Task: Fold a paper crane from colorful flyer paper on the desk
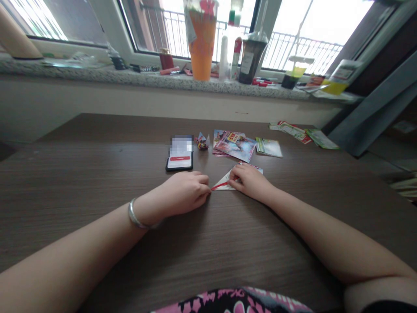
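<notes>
A folded sheet of paper point(224, 179), white with a red strip along one edge, lies on the table and narrows to a point at its left end. My left hand point(192, 191), a silver bangle on its wrist, pinches that pointed tip between closed fingers. On the right part of the paper rests my right hand point(249, 179), fingers curled and pressed onto it, hiding much of the sheet. A patterned corner shows behind the right hand. Just beyond my left hand lies a phone point(180, 163) with a lit screen.
Behind the paper sit a small folded paper piece point(202, 141), a stack of colourful printed sheets point(234, 145) and a pale card stack point(269, 148). More leaflets point(295, 131) lie at the back right. Bottles and a tall orange cup point(201, 48) stand on the windowsill point(146, 80).
</notes>
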Demonstrator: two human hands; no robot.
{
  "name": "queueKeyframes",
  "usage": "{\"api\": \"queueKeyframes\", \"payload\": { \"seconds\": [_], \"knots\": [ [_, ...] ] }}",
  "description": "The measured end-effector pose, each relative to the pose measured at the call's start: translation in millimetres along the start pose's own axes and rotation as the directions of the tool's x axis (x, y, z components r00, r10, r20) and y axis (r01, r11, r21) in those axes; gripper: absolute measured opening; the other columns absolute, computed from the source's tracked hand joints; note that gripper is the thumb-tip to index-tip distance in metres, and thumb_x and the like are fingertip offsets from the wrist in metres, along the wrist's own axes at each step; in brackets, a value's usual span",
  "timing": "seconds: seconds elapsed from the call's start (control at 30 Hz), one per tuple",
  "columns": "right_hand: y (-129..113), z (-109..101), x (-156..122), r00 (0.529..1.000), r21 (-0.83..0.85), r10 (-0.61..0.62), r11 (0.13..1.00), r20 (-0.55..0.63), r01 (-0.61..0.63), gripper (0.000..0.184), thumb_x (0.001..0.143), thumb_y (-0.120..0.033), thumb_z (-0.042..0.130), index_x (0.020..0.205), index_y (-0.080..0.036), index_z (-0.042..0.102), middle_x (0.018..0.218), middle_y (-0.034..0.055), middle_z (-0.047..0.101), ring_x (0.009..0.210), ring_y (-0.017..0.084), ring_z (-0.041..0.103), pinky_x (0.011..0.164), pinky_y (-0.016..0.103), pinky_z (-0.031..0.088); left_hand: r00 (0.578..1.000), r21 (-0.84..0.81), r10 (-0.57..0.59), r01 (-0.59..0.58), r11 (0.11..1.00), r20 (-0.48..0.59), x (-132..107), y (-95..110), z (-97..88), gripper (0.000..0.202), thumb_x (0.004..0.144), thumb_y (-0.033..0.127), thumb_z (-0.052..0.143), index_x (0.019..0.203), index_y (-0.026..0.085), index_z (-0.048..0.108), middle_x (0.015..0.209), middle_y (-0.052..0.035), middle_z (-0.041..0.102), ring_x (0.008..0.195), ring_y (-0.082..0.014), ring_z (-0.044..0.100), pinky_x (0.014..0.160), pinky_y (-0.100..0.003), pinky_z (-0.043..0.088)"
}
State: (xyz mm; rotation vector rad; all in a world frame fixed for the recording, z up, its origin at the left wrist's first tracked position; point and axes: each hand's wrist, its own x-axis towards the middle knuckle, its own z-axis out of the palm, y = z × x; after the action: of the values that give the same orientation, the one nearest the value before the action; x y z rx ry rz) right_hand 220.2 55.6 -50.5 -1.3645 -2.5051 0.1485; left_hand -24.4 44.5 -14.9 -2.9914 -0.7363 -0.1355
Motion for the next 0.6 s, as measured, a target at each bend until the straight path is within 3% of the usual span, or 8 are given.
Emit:
{"api": "queueKeyframes", "payload": {
  "seconds": [0.23, 0.37, 0.5, 0.6],
  "knots": [
    [0.9, 0.5, -1.6, 1.000, 0.008, -0.018, 1.000, -0.017, 0.018, 0.016, 0.086, -0.028, 0.061, 0.075, -0.019, 0.056, 0.080, 0.0044, 0.063, 0.080, 0.019, 0.054, 0.075, 0.030, 0.037, 0.995, -0.064, 0.071, -0.075, 0.995, -0.067, -3.2, -7.9, 3.3, 0.024, 0.090, 0.019, 0.048, 0.093, 0.019, 0.071, 0.088, -0.0058, 0.067, 0.082, -0.0165, 0.063, 0.074, -0.027, 0.050],
    [1.7, 1.2, -1.2, 1.000, 0.014, -0.017, 1.000, -0.024, 0.017, 0.016, 0.087, -0.028, 0.061, 0.075, -0.019, 0.056, 0.080, 0.0044, 0.062, 0.080, 0.019, 0.054, 0.074, 0.030, 0.037, 0.992, -0.105, 0.072, -0.083, 0.991, -0.104, -2.7, -8.7, 8.5, 0.025, 0.092, 0.020, 0.047, 0.107, 0.019, 0.066, 0.111, -0.0070, 0.067, 0.096, -0.0181, 0.063, 0.085, -0.029, 0.051],
    [1.7, 0.9, 0.0, 0.999, 0.017, -0.019, 1.000, -0.031, 0.020, 0.016, 0.087, -0.028, 0.059, 0.075, -0.019, 0.056, 0.080, 0.0045, 0.063, 0.080, 0.019, 0.054, 0.074, 0.029, 0.037, 0.992, -0.130, 0.077, -0.090, 0.987, -0.103, -2.0, -7.0, 18.2, 0.054, 0.090, 0.029, 0.056, 0.141, 0.019, 0.042, 0.140, -0.0103, 0.052, 0.128, -0.0248, 0.048, 0.105, -0.039, 0.042],
    [0.7, -0.3, -0.3, 0.999, 0.015, -0.027, 1.000, -0.045, 0.027, 0.015, 0.087, -0.027, 0.060, 0.075, -0.018, 0.057, 0.079, 0.0042, 0.063, 0.080, 0.019, 0.054, 0.075, 0.030, 0.037, 0.994, -0.151, 0.075, -0.087, 0.985, -0.083, -2.6, -5.8, 22.8, 0.055, 0.091, 0.032, 0.055, 0.142, 0.019, 0.041, 0.142, -0.0090, 0.050, 0.133, -0.0265, 0.043, 0.110, -0.044, 0.038]
  ]
}}
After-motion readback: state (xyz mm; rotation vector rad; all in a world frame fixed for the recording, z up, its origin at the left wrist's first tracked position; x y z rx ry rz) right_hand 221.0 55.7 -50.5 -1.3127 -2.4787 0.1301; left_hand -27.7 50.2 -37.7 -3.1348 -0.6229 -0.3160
